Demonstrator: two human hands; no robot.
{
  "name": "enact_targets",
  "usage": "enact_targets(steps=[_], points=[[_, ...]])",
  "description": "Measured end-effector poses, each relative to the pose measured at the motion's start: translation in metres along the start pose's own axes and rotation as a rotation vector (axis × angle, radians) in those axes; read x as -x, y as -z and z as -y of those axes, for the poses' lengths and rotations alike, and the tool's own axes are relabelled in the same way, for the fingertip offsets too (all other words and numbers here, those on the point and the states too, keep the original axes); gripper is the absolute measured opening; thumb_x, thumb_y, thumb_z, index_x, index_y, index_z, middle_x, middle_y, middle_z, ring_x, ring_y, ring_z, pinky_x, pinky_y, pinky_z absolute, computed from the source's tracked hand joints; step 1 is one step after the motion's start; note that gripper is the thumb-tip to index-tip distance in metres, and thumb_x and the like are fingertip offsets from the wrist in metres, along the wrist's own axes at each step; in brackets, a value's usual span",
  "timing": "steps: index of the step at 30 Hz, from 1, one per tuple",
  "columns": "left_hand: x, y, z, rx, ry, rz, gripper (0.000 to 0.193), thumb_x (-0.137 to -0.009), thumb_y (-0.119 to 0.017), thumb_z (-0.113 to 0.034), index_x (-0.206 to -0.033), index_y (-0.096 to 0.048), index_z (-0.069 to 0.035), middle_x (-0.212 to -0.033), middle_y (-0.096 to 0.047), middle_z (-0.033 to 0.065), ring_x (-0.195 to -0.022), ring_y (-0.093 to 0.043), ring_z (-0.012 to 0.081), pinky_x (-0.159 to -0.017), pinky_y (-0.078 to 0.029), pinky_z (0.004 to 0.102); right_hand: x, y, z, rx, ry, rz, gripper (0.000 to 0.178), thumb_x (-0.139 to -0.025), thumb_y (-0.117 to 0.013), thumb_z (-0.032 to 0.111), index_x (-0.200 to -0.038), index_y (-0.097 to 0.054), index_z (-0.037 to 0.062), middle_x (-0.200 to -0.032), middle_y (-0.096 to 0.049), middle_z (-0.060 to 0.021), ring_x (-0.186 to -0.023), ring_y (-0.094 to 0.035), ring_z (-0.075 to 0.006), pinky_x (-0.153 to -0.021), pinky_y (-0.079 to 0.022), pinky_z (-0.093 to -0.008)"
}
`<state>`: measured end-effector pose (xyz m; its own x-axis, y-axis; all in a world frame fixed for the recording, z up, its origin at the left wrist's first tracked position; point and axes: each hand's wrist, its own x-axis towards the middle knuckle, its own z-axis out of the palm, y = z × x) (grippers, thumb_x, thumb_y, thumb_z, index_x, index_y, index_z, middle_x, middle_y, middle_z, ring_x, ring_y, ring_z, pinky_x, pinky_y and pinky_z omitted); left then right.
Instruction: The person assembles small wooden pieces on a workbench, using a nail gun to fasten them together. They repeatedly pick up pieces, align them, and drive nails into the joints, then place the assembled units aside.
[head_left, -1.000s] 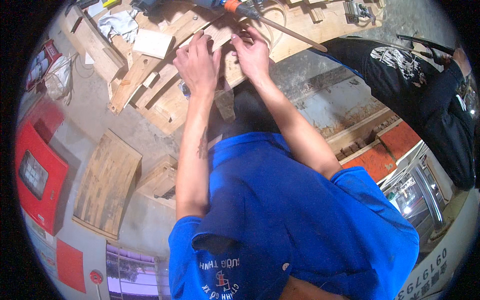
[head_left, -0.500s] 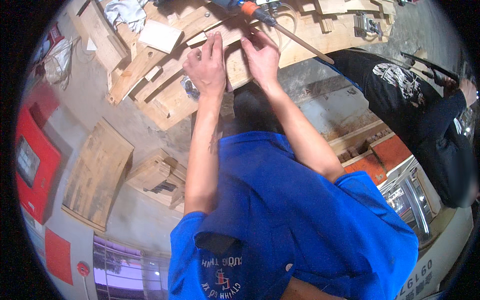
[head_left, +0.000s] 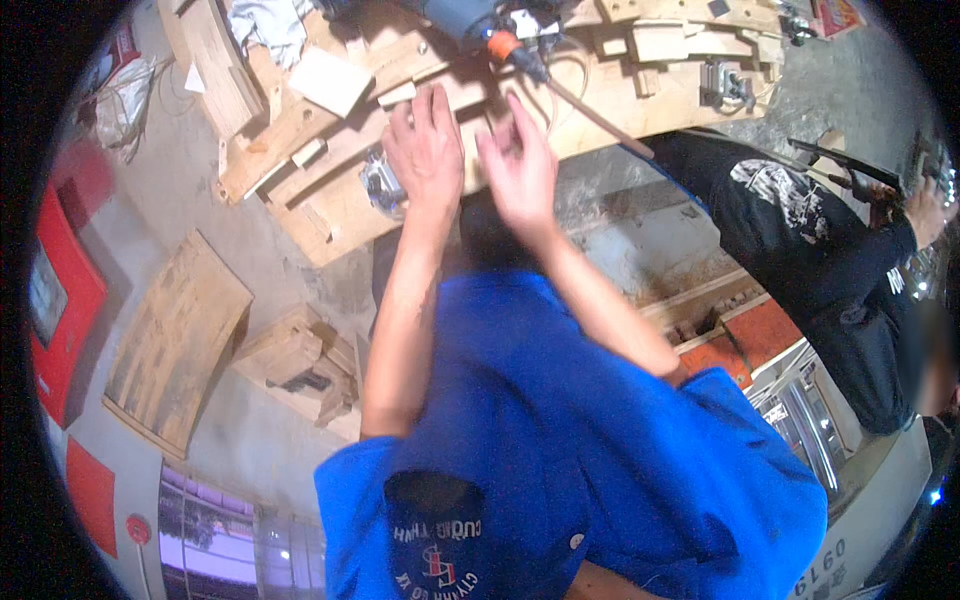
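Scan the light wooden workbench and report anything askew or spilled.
A crumpled white cloth lies bunched among pale wooden boards toward the far left of the light wooden workbench, perhaps dropped rather than placed. No spill shows.

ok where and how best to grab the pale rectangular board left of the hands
Probably pinch the pale rectangular board by its right edge, coming from the right: that side face shows, and nothing lies on its top.

Pale, narrow wooden strip (head_left: 467,93) lies approx. flat on lt.-wood desk (head_left: 580,130), slightly slanted, partly hidden by L hand (head_left: 430,158).
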<state>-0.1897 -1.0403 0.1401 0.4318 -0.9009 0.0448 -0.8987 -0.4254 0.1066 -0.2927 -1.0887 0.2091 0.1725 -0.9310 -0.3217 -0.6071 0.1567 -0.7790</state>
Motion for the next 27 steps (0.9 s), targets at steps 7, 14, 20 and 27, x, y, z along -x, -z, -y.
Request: enact_targets(steps=[7, 14, 20, 27], points=[[-0.01, -0.006, -0.003, 0.207, -0.183, -0.028, 0.04, -0.086, -0.068, -0.018, -0.125, -0.066, -0.012, -0.119, -0.062, 0.0002, -0.112, -0.058, 0.0216, -0.088, -0.048, 0.0371, -0.115, 0.023, 0.106, 0.281, 0.907, -0.101, 0.051, -0.095, -0.069, 0.027, -0.137, -0.06, -0.0003, -0.085, -0.067, -0.0126, -0.074, -0.062, -0.0158, -0.072, -0.053, -0.0345], [-0.005, -0.023, 0.016, 0.236, -0.244, -0.233, 0.019, -0.081, -0.066, -0.015, -0.097, -0.075, -0.012, -0.114, -0.068, 0.0008, -0.106, -0.061, 0.0211, -0.084, -0.049, 0.0361, -0.2, -0.075, 0.113, 0.749, 0.636, 0.302, 0.06, -0.083, -0.072, 0.032, -0.126, -0.058, -0.0075, -0.092, -0.072, -0.0289, -0.08, -0.072, -0.0436, -0.072, -0.058, -0.0504], [0.003, -0.035, 0.019, 0.334, -0.156, -0.405, 0.014, -0.078, -0.067, -0.016, -0.091, -0.072, -0.016, -0.107, -0.068, -0.0028, -0.097, -0.06, 0.0202, -0.079, -0.047, 0.0341, -0.209, -0.032, 0.152, 0.755, 0.599, 0.559, 0.049, -0.088, -0.068, 0.042, -0.118, -0.069, 0.0039, -0.099, -0.073, -0.0265, -0.092, -0.071, -0.0365, -0.08, -0.055, -0.0485], [0.02, -0.042, 0.01, 0.385, -0.005, -0.339, 0.014, -0.08, -0.07, -0.018, -0.094, -0.071, -0.018, -0.096, -0.063, -0.0042, -0.084, -0.058, 0.0196, -0.064, -0.043, 0.0365, -0.112, 0.111, 0.17, 0.541, 0.219, 0.603, 0.029, -0.091, -0.068, 0.026, -0.103, -0.069, 0.0, -0.079, -0.064, -0.0038, -0.072, -0.06, -0.0113, -0.066, -0.049, -0.0306]])
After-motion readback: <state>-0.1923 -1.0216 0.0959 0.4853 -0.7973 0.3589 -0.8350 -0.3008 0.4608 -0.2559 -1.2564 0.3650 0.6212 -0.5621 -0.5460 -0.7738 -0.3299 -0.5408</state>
